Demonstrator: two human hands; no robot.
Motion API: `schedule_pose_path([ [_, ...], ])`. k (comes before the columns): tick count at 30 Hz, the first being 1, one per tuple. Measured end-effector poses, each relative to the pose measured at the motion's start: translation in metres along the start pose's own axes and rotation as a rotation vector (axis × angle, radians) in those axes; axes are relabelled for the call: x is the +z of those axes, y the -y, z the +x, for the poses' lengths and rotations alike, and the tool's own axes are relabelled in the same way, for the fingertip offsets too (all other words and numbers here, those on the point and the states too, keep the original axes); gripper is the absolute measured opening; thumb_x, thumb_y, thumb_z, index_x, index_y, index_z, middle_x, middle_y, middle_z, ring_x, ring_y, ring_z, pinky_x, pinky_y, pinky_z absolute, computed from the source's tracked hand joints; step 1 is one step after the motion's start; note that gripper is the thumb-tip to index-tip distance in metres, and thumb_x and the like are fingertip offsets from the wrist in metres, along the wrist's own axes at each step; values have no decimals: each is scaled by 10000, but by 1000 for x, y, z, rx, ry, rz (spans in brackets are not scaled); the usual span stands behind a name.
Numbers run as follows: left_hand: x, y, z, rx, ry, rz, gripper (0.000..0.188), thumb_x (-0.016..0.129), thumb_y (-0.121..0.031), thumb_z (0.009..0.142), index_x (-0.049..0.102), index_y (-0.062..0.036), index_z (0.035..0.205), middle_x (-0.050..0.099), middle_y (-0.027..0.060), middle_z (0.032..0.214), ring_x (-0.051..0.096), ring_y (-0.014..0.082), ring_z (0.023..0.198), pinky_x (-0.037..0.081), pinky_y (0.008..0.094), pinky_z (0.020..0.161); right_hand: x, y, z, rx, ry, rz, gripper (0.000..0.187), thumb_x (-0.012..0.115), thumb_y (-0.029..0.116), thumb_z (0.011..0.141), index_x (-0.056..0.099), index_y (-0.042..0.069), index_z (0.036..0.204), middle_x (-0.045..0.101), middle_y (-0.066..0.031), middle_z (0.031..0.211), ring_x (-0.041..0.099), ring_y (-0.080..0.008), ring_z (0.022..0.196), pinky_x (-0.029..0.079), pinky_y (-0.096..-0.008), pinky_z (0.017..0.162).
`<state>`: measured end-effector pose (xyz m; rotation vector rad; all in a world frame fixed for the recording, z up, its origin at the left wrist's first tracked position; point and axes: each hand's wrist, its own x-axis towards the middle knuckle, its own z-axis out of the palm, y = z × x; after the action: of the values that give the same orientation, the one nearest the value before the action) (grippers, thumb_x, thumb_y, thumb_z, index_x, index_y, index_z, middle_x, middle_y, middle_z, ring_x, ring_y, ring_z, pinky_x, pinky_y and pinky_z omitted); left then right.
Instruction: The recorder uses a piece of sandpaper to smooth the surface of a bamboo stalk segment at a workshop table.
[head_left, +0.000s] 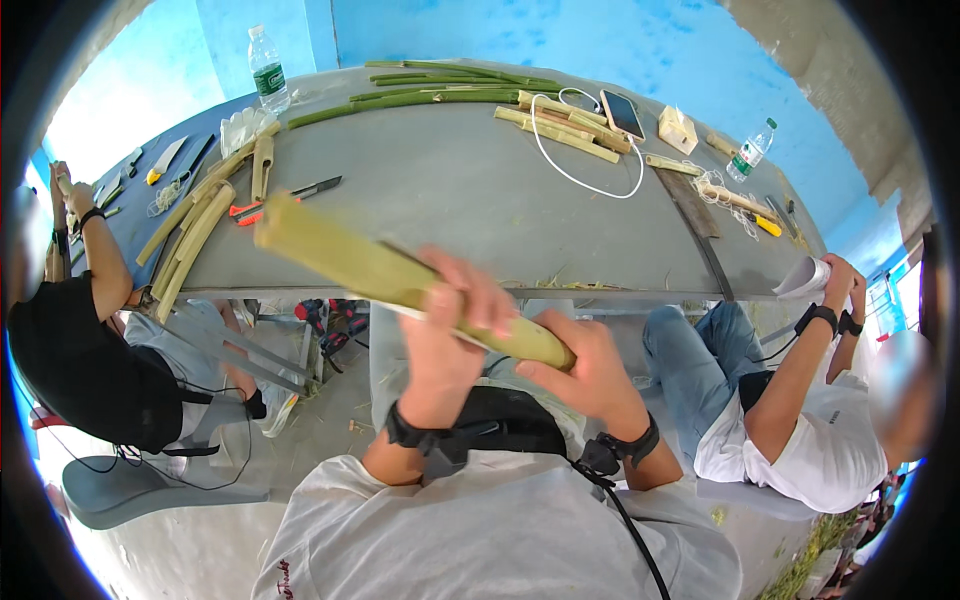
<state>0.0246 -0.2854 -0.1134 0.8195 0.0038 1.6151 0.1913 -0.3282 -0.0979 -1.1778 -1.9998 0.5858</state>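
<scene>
A pale green-yellow bamboo piece slants across in front of me, its far end up to the left and blurred by motion. My left hand is closed around its middle, with the fingers over the top. At the near right end, my right hand grips the bamboo, thumb and fingers about its rim. The piece is held up over the front edge of the grey table. Behind its far end lies a utility knife with an orange handle and dark blade.
Split bamboo pieces lie at the left, green stalks at the back. A phone with a white cable rests on bamboo strips. A long dark metal bar crosses the right side. People sit at both sides, one holding rolled paper.
</scene>
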Motion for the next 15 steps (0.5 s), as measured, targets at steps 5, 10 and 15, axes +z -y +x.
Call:
schedule_pose_path([
  [5,-12,-44,16,190,-186,-50,349,575,-474,935,466,-143,963,406,-28,642,452,122,544,447,314,587,-14,-16,-7,27,70,-70,320,739,333,784,650,59,922,599,-132,664,591,-349,617,450,-364,552],
  [10,4,14,0,45,-83,157,375,589,-491,921,474,-140,983,414,-21,664,472,143,569,457,326,617,1,-11,3,123,35,78,316,603,352,886,649,43,935,587,-143,668,574,-346,606,442,-357,552],
  [15,-12,-22,14,128,-94,-60,333,644,-366,916,443,-106,975,481,42,695,541,191,598,512,403,660,-8,-30,-8,36,-51,48,316,548,329,920,644,29,953,552,-156,653,557,-325,578,434,-363,548],
])
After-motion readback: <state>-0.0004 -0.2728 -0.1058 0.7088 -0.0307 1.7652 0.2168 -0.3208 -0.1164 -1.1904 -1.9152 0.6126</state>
